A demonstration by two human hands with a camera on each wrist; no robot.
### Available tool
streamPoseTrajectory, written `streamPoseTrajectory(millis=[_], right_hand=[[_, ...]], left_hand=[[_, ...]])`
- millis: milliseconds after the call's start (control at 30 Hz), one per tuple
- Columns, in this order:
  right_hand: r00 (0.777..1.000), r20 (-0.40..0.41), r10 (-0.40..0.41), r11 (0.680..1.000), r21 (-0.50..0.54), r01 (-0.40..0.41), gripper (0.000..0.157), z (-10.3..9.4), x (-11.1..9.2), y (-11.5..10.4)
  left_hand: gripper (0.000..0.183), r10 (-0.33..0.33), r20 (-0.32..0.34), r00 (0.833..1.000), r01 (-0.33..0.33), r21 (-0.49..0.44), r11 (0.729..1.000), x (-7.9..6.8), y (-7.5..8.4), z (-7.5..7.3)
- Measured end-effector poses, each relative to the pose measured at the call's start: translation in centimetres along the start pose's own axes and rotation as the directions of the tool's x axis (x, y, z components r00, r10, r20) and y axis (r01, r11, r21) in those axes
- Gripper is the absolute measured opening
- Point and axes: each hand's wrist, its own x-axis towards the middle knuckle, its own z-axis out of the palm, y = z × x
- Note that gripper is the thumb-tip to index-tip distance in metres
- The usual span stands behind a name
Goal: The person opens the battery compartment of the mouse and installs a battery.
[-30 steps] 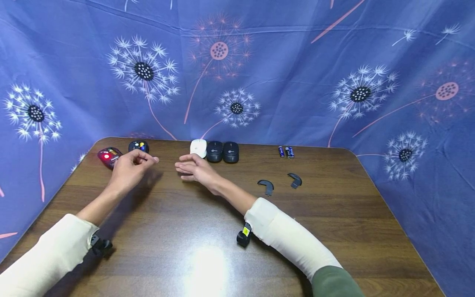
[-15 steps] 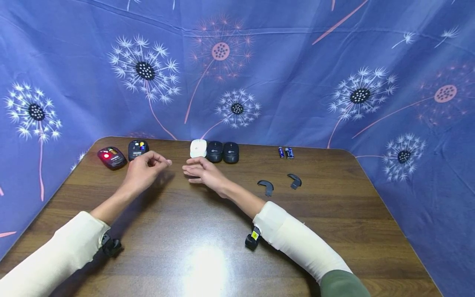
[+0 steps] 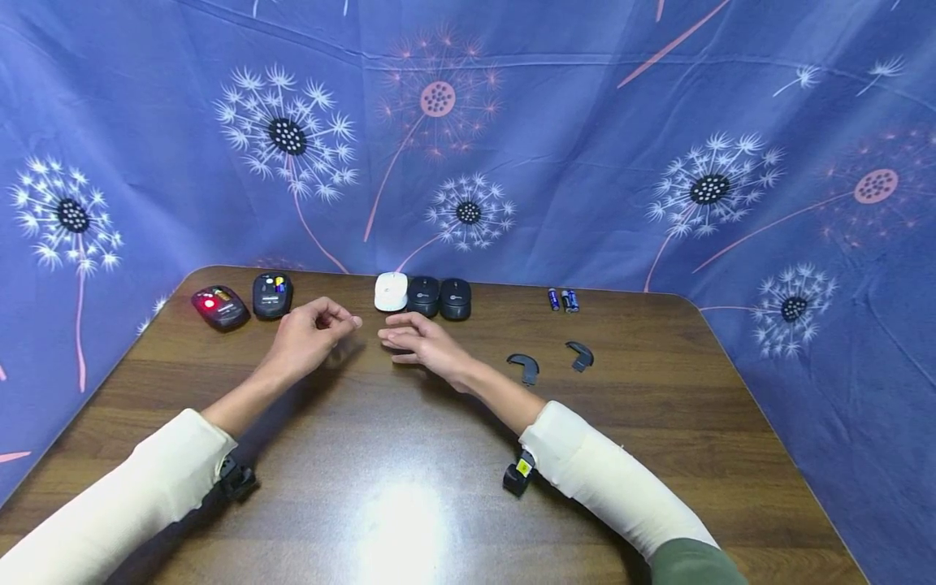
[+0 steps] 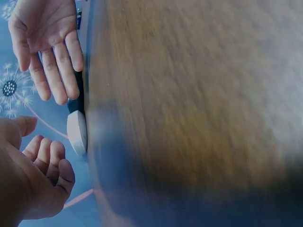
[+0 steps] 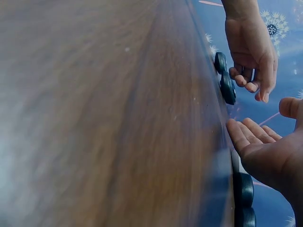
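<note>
1. Step, by my reading: a gap between grips. The left hand (image 3: pixel 307 335) and the right hand (image 3: pixel 427 345) hover over the desk (image 3: pixel 658 422), neither working on anything. Any pick-up from here would call for lowering a hand and closing its fingers round something.
2. Left fingers: loosely curled, thumb close to the index tip. Nothing seen in them.
3. Right fingers: nearly straight, slightly apart, holding nothing. They face the left fingers, near but not touching.
4. White mouse (image 3: pixel 391 292): just beyond the right fingers, two black mice (image 3: pixel 422 297) in a row beside it.
5. Left of the left fingers: an upturned dark mouse (image 3: pixel 272 301); past it, a red mouse (image 3: pixel 221 310), underside lit.
6. Right of the right fingers: two curved dark pieces (image 3: pixel 530 371), likely battery covers; farther off, loose batteries (image 3: pixel 553 299).
</note>
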Motion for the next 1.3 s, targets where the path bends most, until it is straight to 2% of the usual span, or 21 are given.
streamPoseTrajectory(millis=[533, 733, 1133, 1300], right_hand=[[0.999, -0.038, 0.013, 0.996, -0.089, -0.016, 0.055, -2.3, -1.9, -0.5], [0.998, -0.065, 0.018, 0.991, -0.131, -0.026, 0.054, -3.1, -2.8, -0.5], [0.996, -0.089, 0.009, 0.980, -0.199, -0.027, 0.055, -5.3, -4.6, -0.6], [0.993, -0.108, -0.036, 0.960, -0.279, 0.005, 0.056, -6.8, -5.1, -1.1]], left_hand=[[0.029, 0.026, 0.057, 0.998, -0.025, -0.011, 1.000, 0.6, 1.1, 1.6], [0.026, 0.073, 0.081, 0.994, -0.071, -0.017, 0.997, 1.0, 1.6, 2.4], [0.041, 0.140, 0.182, 0.973, -0.129, -0.071, 0.989, 1.5, 3.3, 4.4], [0.052, 0.211, 0.223, 0.952, -0.213, -0.015, 0.977, 2.1, 4.2, 5.4]])
